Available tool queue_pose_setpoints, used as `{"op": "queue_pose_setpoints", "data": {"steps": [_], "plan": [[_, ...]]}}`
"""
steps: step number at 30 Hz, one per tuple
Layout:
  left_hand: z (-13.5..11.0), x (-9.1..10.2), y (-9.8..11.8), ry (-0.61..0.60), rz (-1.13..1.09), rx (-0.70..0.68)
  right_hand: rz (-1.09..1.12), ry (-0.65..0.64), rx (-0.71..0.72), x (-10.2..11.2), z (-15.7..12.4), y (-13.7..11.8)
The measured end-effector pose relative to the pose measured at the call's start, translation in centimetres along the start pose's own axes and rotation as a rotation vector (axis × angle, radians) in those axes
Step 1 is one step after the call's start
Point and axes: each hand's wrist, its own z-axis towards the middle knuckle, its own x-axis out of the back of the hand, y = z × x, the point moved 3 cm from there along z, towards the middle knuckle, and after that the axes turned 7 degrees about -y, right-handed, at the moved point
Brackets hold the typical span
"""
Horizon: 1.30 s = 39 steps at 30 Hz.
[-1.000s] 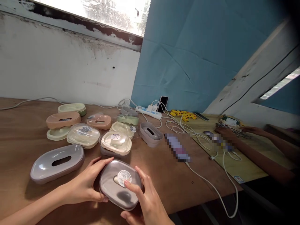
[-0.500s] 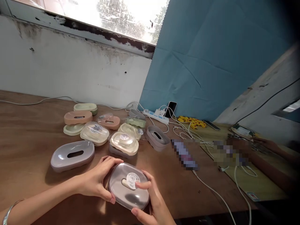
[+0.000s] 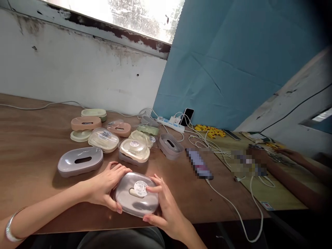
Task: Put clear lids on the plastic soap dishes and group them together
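Observation:
A grey oval soap box [image 3: 136,194] with a clear lid and a round white sticker is held near the front edge of the wooden table [image 3: 31,162]. My left hand [image 3: 106,185] grips its left side, fingers curled round the rim. My right hand [image 3: 163,205] wraps its right side, with fingertips on the lid by the sticker. A silver bangle [image 3: 10,228] sits on my left wrist.
Behind lie several more soap boxes: a grey base [image 3: 80,160], a cream lidded one [image 3: 134,150], pink ones [image 3: 86,123], another grey base [image 3: 170,145]. A power strip [image 3: 171,123], a phone [image 3: 187,117] and white cables [image 3: 233,207] sit to the right, where another person's arms [image 3: 290,173] rest.
The soap box and both hands have come slightly nearer the table's front edge. My right fingers have shifted further over the lid. The view has tilted a little.

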Motion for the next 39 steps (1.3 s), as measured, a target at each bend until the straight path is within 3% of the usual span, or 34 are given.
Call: {"op": "queue_pose_setpoints", "data": {"steps": [4, 7, 12, 16, 18, 22, 25, 30, 35, 39], "plan": [[-0.6, -0.3, 0.5, -0.019, 0.136, 0.019, -0.081, 0.090, 0.014, 0.2, -0.3, 0.2], [-1.1, 0.0, 1.2, 0.037, 0.228, 0.000, -0.144, 0.221, -0.128, 1.1, -0.6, 1.4], [-1.7, 1.9, 1.4, 0.221, 0.365, 0.070, -0.420, 0.623, -0.393, 3.3, -1.8, 3.0], [-2.6, 4.2, 0.6, 0.306, 0.470, 0.224, -0.594, 0.860, -0.296, 4.1, -2.2, 0.8], [-3.9, 5.5, -0.4, 0.338, 0.495, 0.370, -0.602, 0.833, -0.188, 4.0, -1.5, -0.6], [-8.5, 7.0, -3.9, 0.417, 0.523, 0.833, -0.524, 0.531, -0.020, 3.6, 2.6, -1.6], [-11.3, 6.3, -6.1, 0.446, 0.447, 0.915, -0.439, 0.353, -0.059, 3.7, 6.9, -0.8], [-11.4, 4.3, -7.0, 0.495, 0.295, 0.780, -0.346, 0.283, -0.082, 3.5, 11.6, 0.9], [-8.7, 2.5, -6.0, 0.400, 0.301, 0.618, -0.412, 0.313, 0.018, 2.7, 11.4, 1.6], [-6.2, 1.4, -3.3, 0.241, 0.200, 0.442, -0.400, 0.319, 0.026, 2.4, 11.2, 2.0]]}}
